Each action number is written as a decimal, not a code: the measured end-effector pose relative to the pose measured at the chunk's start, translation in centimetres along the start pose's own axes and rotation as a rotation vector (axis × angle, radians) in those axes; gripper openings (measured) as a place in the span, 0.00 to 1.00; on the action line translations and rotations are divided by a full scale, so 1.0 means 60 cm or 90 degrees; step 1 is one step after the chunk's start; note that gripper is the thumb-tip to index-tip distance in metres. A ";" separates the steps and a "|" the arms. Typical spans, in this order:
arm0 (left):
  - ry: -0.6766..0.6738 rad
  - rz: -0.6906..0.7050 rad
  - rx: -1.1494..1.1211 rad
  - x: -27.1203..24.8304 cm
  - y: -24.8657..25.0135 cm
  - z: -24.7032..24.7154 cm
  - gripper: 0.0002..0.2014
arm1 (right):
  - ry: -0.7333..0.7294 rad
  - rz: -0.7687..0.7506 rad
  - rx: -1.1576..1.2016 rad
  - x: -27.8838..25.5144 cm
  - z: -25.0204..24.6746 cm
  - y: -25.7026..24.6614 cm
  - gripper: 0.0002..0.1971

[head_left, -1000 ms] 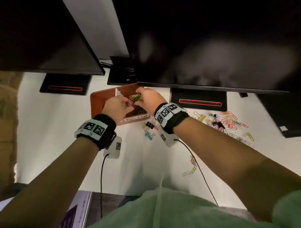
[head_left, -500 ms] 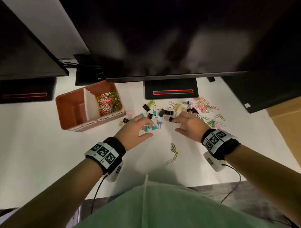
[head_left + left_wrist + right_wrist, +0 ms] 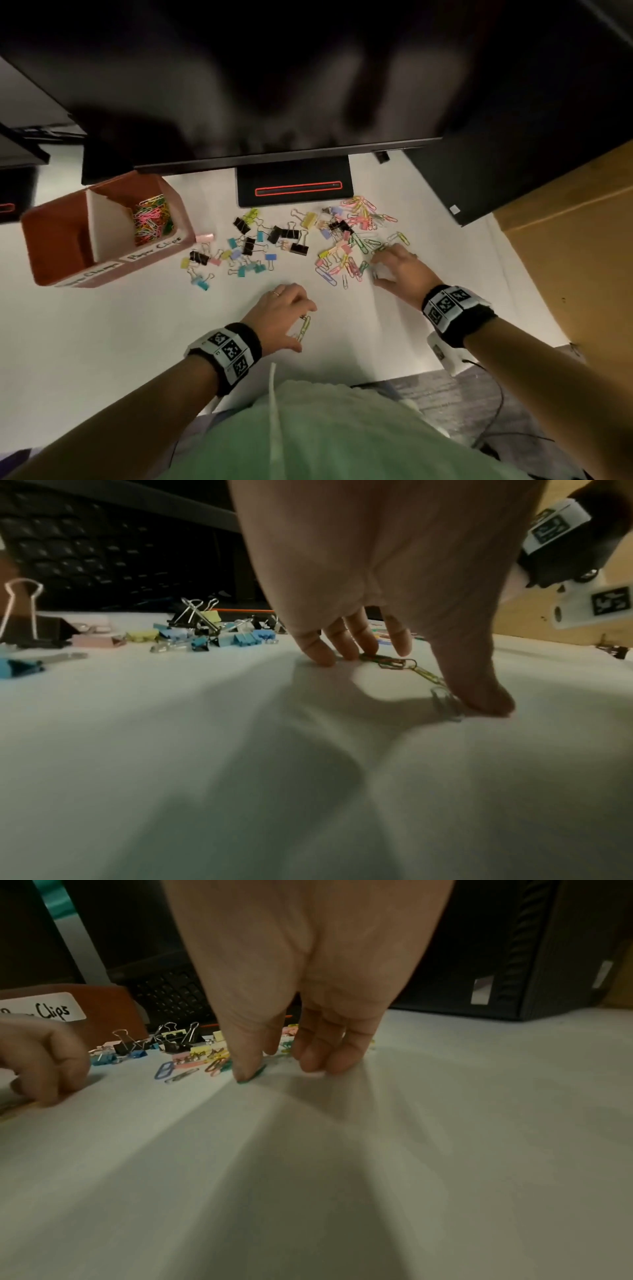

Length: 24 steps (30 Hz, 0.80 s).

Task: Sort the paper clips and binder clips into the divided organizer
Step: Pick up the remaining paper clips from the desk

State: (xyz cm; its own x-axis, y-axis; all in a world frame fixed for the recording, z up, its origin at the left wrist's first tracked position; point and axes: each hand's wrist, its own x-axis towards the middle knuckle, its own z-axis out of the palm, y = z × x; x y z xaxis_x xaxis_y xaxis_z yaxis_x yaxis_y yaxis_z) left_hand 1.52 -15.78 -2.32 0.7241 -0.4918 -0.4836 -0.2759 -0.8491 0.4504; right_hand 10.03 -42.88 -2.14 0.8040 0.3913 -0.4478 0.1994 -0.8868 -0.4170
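Clips nearest the body were a short string of paper clips (image 3: 303, 327) under the left hand (image 3: 281, 315), lying on the white desk (image 3: 120, 342) with their long axis running from about 7 o'clock to 1 o'clock. In the left wrist view the thumb (image 3: 479, 693) pressed beside a clear clip at the near end while the fingertips (image 3: 320, 653) touched down at the far end, so the hand bracketed the string, fingers bent, not yet closed on it; I judged a lift had not begun. Farther out at 2 o'clock the right hand (image 3: 399, 270) sat at the near edge of the loose paper-clip pile (image 3: 349, 253), its thumb (image 3: 246, 1064) pinning a green clip (image 3: 253, 1076) to the desk and its curled fingers down just beside; whether anything was truly pinched I could not tell. Binder clips (image 3: 253, 246) lay scattered at 12 o'clock, between the two hands and the organizer (image 3: 54, 246). That box stood farthest, at 10 o'clock, nearer the left hand; its right compartment (image 3: 152, 219), labelled for paper clips, already held many, and the left one looked empty
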 end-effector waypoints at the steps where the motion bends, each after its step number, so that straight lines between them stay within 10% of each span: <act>1: 0.008 -0.009 -0.020 0.003 0.001 0.000 0.31 | 0.004 -0.009 0.017 0.003 0.004 0.001 0.17; 8: 0.077 -0.073 -0.209 0.036 0.008 -0.018 0.14 | -0.026 -0.109 0.051 0.035 0.012 -0.029 0.14; 18: 0.111 -0.146 -0.165 -0.001 -0.004 -0.003 0.30 | 0.045 -0.046 -0.007 0.029 -0.041 0.050 0.27; 24: 0.071 -0.220 -0.226 -0.010 -0.006 0.017 0.16 | 0.077 -0.057 0.075 0.026 -0.022 0.061 0.11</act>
State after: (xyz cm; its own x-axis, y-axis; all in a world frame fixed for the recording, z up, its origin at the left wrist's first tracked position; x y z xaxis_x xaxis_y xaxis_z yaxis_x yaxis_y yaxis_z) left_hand 0.54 -15.40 -2.99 0.8038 -0.1533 -0.5748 0.2093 -0.8316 0.5145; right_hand 12.79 -45.86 -3.32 0.8493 0.4279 -0.3091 0.2118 -0.8126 -0.5430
